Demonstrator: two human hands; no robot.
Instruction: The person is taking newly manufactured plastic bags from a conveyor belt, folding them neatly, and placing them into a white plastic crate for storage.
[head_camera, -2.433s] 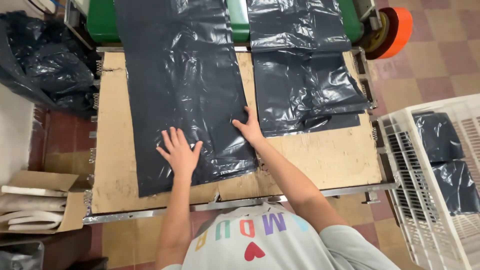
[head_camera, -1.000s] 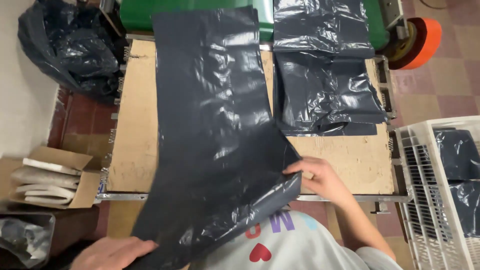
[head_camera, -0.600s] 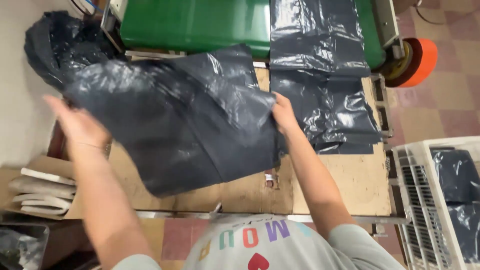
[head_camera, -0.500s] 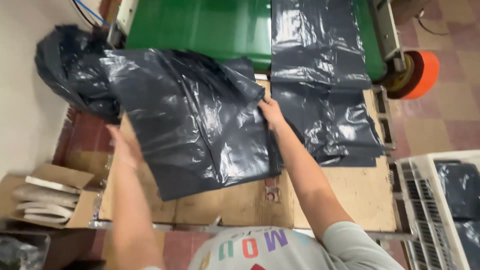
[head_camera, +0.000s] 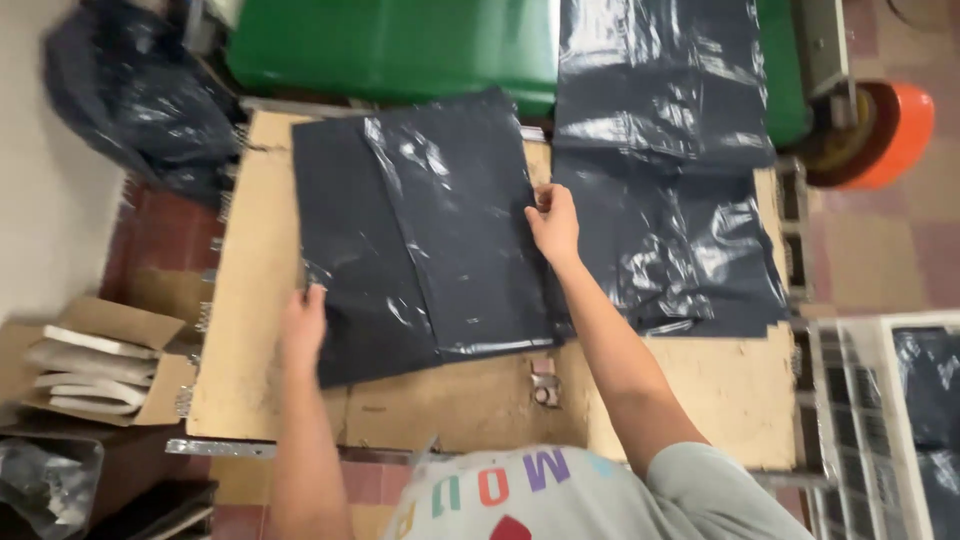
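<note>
Hands flatten one folded dark grey plastic bag (head_camera: 425, 235) on the worn wooden tabletop (head_camera: 700, 385).

Left hand (head_camera: 303, 322) presses flat and open on the bag's edge at eight o'clock; right hand (head_camera: 555, 222) pinches its edge at three o'clock. One stack of dark grey plastic bags (head_camera: 670, 230) lies just beside, at two o'clock, under a single sheet hanging off the green machine bed (head_camera: 400, 45). One open brown cardboard box (head_camera: 95, 360) holding pale flat packets sits at nine o'clock, one crumpled dark bag heap (head_camera: 140, 95) at eleven, one orange roll end (head_camera: 885, 125) at one, one white wire basket (head_camera: 880, 420) with dark bags at four.
</note>
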